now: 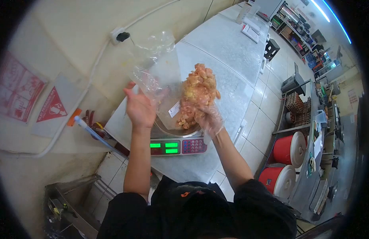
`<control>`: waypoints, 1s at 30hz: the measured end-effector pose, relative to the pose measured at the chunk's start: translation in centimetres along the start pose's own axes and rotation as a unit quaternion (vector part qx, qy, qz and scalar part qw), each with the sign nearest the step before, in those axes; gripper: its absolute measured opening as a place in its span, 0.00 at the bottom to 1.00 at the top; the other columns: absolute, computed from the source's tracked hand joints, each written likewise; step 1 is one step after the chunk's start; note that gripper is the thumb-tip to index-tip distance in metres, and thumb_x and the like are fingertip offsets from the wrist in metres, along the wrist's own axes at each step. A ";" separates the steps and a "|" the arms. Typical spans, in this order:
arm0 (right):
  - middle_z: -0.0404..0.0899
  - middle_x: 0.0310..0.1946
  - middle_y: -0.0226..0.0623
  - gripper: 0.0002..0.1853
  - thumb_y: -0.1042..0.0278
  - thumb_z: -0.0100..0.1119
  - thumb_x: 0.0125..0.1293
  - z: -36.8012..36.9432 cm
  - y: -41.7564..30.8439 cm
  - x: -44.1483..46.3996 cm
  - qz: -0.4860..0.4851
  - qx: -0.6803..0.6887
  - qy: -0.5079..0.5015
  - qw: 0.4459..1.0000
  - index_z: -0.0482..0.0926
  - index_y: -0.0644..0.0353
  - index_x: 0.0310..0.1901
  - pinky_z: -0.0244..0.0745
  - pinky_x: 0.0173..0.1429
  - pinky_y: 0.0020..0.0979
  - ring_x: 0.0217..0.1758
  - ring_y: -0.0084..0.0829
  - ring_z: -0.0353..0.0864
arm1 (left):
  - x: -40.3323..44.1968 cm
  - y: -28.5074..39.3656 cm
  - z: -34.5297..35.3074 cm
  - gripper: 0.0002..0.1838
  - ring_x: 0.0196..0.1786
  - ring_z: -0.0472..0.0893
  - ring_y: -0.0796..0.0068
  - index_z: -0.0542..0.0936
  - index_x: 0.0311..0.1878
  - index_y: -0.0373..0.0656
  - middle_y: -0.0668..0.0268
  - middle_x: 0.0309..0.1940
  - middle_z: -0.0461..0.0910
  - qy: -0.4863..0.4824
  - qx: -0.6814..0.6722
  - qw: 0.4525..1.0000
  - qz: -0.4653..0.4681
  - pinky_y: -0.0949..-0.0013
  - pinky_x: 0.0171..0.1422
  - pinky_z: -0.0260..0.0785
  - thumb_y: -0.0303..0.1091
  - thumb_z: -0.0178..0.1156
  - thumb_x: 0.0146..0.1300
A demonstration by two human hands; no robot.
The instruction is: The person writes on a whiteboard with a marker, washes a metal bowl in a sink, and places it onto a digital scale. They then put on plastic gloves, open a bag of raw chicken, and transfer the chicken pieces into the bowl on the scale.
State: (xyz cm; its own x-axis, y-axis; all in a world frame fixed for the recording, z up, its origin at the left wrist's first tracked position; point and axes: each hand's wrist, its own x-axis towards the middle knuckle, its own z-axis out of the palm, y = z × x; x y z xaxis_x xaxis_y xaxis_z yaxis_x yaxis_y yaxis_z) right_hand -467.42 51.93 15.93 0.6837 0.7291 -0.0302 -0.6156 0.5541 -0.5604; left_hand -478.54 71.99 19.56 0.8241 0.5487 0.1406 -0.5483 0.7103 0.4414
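Note:
A clump of raw chicken pieces (199, 89) is in my right hand (210, 120), which wears a thin clear plastic glove. The clump is over the round metal pan (163, 126) of a digital scale (180, 146), and a few pieces hang down to the pan. My left hand (141, 109), on the left side, holds a clear plastic bag (154, 75) that stands up beside the chicken. Its thumb sticks out, while its other fingers are partly hidden by the plastic. A small white label (174, 109) shows low on the bag. Green digits glow on the scale.
The scale stands on a white worktop (228, 51) against the wall. A white cord with a plug (122, 36) runs along the wall. Farther right are red buckets with white lids (284, 149), egg trays (299, 107) and a black stool (272, 49).

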 end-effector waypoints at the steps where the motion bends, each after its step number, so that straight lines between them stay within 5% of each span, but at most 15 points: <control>1: 0.69 0.66 0.43 0.40 0.82 0.63 0.60 0.0 -0.1 -0.1 0.000 0.000 0.000 1.000 0.56 0.58 0.72 0.72 0.71 0.45 0.69 0.44 0.71 | 0.2 0.8 0.1 0.30 0.75 0.57 0.46 0.63 0.69 0.63 0.56 0.76 0.55 0.048 0.020 0.997 0.064 0.29 0.71 0.54 0.67 0.45 0.70; 5: 0.68 0.67 0.44 0.40 0.81 0.63 0.60 -0.3 0.0 0.1 0.017 -0.005 -0.021 1.000 0.56 0.58 0.73 0.69 0.74 0.45 0.69 0.43 0.70 | 0.6 0.2 -2.9 0.31 0.73 0.62 0.48 0.60 0.72 0.61 0.56 0.75 0.57 -0.057 -0.030 0.998 -0.005 0.32 0.68 0.61 0.59 0.53 0.71; 7: 0.68 0.67 0.44 0.40 0.81 0.63 0.61 -1.0 0.5 0.1 0.031 -0.015 0.000 0.999 0.56 0.58 0.73 0.69 0.74 0.46 0.69 0.44 0.71 | 0.4 -1.7 -2.8 0.35 0.69 0.70 0.51 0.56 0.74 0.58 0.55 0.72 0.62 -0.067 0.310 0.948 0.006 0.40 0.63 0.70 0.48 0.60 0.70; 8: 0.68 0.67 0.44 0.39 0.80 0.62 0.61 -1.2 0.8 0.0 0.035 -0.020 0.013 0.999 0.56 0.59 0.73 0.69 0.73 0.47 0.69 0.44 0.70 | 0.6 -2.2 -2.4 0.35 0.61 0.77 0.56 0.58 0.72 0.53 0.55 0.66 0.71 -0.011 0.360 0.933 0.004 0.50 0.59 0.76 0.39 0.65 0.67; 9: 0.68 0.67 0.45 0.38 0.79 0.62 0.62 -1.3 0.8 -0.1 0.040 -0.025 0.027 0.999 0.56 0.59 0.73 0.70 0.73 0.48 0.70 0.44 0.70 | 0.7 -1.9 -2.2 0.35 0.61 0.77 0.56 0.58 0.72 0.53 0.55 0.66 0.71 -0.011 0.361 0.933 0.002 0.50 0.59 0.76 0.39 0.65 0.67; 11: 0.69 0.66 0.45 0.35 0.80 0.59 0.64 -1.3 0.7 -0.5 0.041 -0.008 0.016 0.999 0.57 0.60 0.72 0.71 0.71 0.47 0.68 0.44 0.72 | 0.9 -0.6 -2.6 0.29 0.62 0.77 0.62 0.66 0.65 0.50 0.57 0.62 0.75 0.161 0.216 0.962 -0.041 0.56 0.57 0.76 0.35 0.68 0.65; 15: 0.69 0.67 0.46 0.33 0.75 0.60 0.67 -0.6 -0.1 -0.8 0.009 0.029 -0.018 0.999 0.57 0.61 0.72 0.70 0.72 0.49 0.68 0.44 0.72 | 0.6 2.3 -7.6 0.19 0.57 0.80 0.66 0.72 0.58 0.51 0.66 0.56 0.80 0.223 0.080 0.969 0.072 0.52 0.60 0.76 0.37 0.65 0.67; 17: 0.68 0.68 0.46 0.35 0.72 0.62 0.67 0.0 -0.2 -0.9 0.010 0.044 -0.013 0.999 0.57 0.61 0.72 0.69 0.73 0.50 0.69 0.44 0.71 | 0.2 2.9 -8.8 0.13 0.55 0.80 0.72 0.76 0.53 0.53 0.73 0.49 0.82 0.126 -0.123 0.981 0.081 0.46 0.65 0.72 0.39 0.63 0.68; 18: 0.67 0.69 0.46 0.37 0.69 0.64 0.66 0.3 -0.3 -0.9 0.013 0.055 -0.008 0.998 0.57 0.61 0.72 0.68 0.73 0.51 0.70 0.45 0.70 | -0.1 2.8 -8.5 0.13 0.55 0.80 0.72 0.76 0.53 0.53 0.73 0.49 0.82 0.126 -0.122 0.981 0.080 0.46 0.65 0.72 0.39 0.63 0.68; 20: 0.68 0.68 0.45 0.36 0.68 0.64 0.66 1.2 0.3 -0.8 -0.006 0.073 0.000 0.997 0.58 0.61 0.72 0.67 0.74 0.51 0.70 0.44 0.70 | -0.7 2.1 -7.8 0.11 0.47 0.81 0.80 0.82 0.45 0.52 0.76 0.42 0.85 0.106 -0.126 0.986 0.039 0.63 0.62 0.71 0.47 0.61 0.68; 30: 0.71 0.66 0.45 0.35 0.69 0.68 0.63 3.9 0.1 -1.1 -0.104 0.115 0.000 0.988 0.63 0.62 0.69 0.65 0.75 0.52 0.70 0.45 0.69 | -1.3 1.7 -7.2 0.21 0.58 0.77 0.75 0.77 0.55 0.50 0.75 0.51 0.81 0.136 -0.032 0.979 0.148 0.62 0.69 0.66 0.52 0.60 0.67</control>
State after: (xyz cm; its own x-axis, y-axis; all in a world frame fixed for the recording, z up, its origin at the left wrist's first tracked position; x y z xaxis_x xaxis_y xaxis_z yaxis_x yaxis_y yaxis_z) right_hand -469.75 52.78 19.15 0.8044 0.5904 0.0664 -0.5348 0.7682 -0.3520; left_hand -481.61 75.65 13.75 0.5647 0.8253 0.0088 -0.7719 0.5243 0.3596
